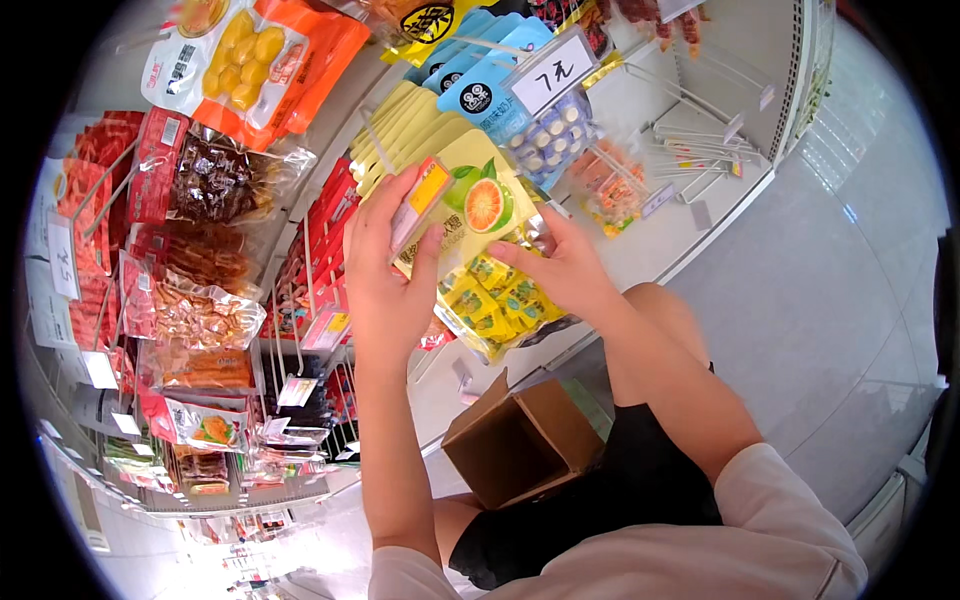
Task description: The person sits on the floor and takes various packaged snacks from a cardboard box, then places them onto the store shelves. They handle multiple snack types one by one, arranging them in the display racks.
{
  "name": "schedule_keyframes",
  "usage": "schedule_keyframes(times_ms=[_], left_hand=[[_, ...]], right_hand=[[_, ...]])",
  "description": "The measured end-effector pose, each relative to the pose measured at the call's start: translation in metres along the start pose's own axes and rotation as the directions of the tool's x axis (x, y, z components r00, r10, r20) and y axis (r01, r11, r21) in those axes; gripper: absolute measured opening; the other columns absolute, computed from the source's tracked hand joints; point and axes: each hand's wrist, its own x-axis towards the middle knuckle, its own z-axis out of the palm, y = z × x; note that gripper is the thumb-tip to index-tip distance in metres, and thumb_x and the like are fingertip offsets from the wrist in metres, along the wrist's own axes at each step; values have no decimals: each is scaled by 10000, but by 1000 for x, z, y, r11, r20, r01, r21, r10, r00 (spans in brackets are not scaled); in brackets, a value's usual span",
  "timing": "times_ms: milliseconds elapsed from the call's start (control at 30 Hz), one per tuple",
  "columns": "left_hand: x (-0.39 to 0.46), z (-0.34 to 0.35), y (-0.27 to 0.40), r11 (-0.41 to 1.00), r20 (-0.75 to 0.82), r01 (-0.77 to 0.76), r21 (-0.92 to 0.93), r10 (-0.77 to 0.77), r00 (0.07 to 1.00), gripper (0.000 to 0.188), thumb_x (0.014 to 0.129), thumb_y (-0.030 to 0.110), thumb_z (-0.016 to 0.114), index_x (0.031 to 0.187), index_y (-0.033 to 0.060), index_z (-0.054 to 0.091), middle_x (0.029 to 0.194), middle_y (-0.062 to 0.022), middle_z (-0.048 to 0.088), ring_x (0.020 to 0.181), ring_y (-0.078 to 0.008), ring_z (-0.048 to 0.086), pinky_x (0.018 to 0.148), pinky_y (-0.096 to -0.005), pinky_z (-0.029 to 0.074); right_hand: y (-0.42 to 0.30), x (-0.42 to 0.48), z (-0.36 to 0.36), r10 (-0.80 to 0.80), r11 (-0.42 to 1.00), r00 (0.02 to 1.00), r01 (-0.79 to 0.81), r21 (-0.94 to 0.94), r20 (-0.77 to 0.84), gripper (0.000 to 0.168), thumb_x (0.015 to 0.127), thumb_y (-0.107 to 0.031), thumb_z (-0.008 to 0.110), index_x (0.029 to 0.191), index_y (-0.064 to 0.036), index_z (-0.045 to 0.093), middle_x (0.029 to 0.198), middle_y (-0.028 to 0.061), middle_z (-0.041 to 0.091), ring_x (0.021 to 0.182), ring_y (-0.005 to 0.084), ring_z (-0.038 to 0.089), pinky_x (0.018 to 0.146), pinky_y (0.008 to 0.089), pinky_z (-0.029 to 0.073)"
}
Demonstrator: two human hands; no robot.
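Note:
My right hand holds the right side of a yellow bag of fruit candy, thumb on its front. The bag has a printed orange and a clear lower part full of wrapped sweets. My left hand is at the bag's left side, around a price tag holder with a yellow and white label. Its fingertips are partly hidden behind the tag. Directly behind is a row of similar pale yellow bags on a display hook.
Blue bags of milk tablets hang beside the yellow row, behind a handwritten price card. Bare metal hooks project at the right. Packaged snacks fill the left racks. An open cardboard box stands by my legs.

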Motion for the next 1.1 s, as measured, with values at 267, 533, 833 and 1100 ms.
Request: schedule_keyframes(times_ms=[267,533,833,1100], left_hand=[[-1,2,-1,962,-4,-207,178,211,977,619,806,13,713,1382,61,492,1389,-164,506,1294,-338,477,1083,-441,378],[-23,2,-4,859,-101,-281,429,354,930,585,766,68,737,1318,190,583,1438,-78,481,1327,-323,450,1103,-524,341],[-195,8,-28,874,74,-216,434,204,976,331,787,135,704,1099,243,679,1232,83,640,1190,-150,569,1075,-419,335],[-377,-58,-149,875,548,371,312,-485,682,326,812,219,683,1130,150,665,1182,-37,674,1100,-272,609,956,-451,447]], right_hand=[[15,33,-6,-90,831,990,15,-556,-109,648,788,-427,806,1218,8,590,968,130,708,848,193,681,721,316,519],[24,49,-26,-367,695,917,159,-701,-156,602,753,-372,847,1182,-22,612,1077,142,694,961,254,676,825,371,518],[22,28,-46,-497,773,834,300,-560,-240,345,913,-144,684,1220,-63,551,1076,50,604,990,172,583,892,290,456],[33,-15,6,-556,817,784,453,-357,-277,114,995,-85,513,1109,-80,522,885,-7,515,753,80,436,707,218,364]])
